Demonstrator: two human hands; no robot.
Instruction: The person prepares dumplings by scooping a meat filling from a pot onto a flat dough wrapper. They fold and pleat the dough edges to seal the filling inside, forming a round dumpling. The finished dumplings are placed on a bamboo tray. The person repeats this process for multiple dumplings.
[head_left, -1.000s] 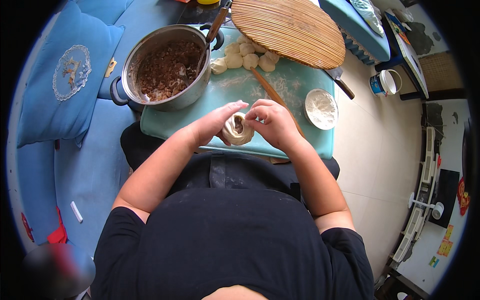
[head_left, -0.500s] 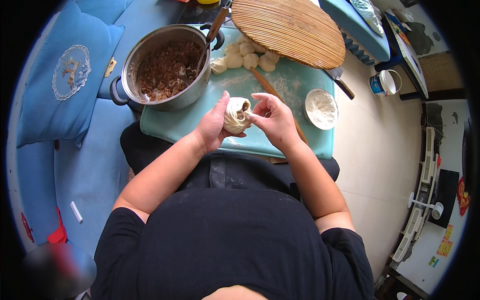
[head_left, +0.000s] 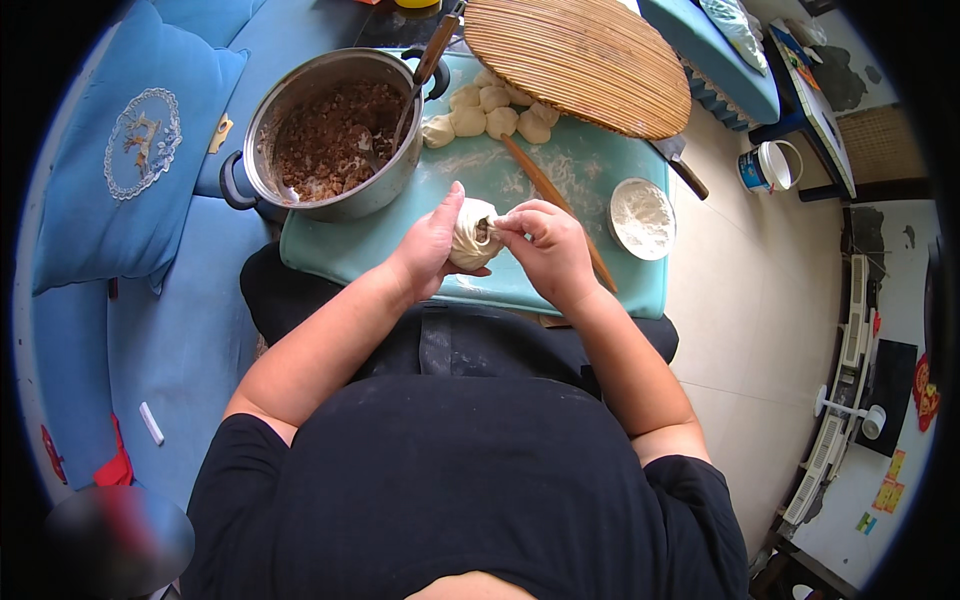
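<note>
Above the middle of the near edge of a pale teal worktop with rounded corners point(head_left: 450, 165), a white pleated dough bun point(head_left: 468, 243) is held in the air, its mouth open and brown filling visible inside. The left hand point(head_left: 430, 243) is half curled, cupping the bun from the left, its thumb raised along the far side and its fingers under the dough. The right hand point(head_left: 548, 248) is nearly closed, thumb and fingertips pinching the right rim of the bun's opening.

At the left edge of the worktop stands a wide silver metal pot with black handles point(head_left: 385, 192), partly filled with crumbly brown filling point(head_left: 320, 145); a metal spoon with a wooden handle point(head_left: 437, 48) leans in it, pointing toward the far edge. Right of the pot, toward the far edge, pale rounded dough pieces point(head_left: 490, 110) sit in a cluster, some touching. A tapered wooden rolling pin point(head_left: 550, 190) slants from these toward the near edge, passing behind the right hand. Near the right edge is a round white bowl point(head_left: 614, 222) with white flour in it point(head_left: 643, 215). A ribbed oval brown board point(head_left: 580, 65) covers the far right corner, and a dark-handled knife point(head_left: 689, 178) juts out from beneath it, past the right edge.
</note>
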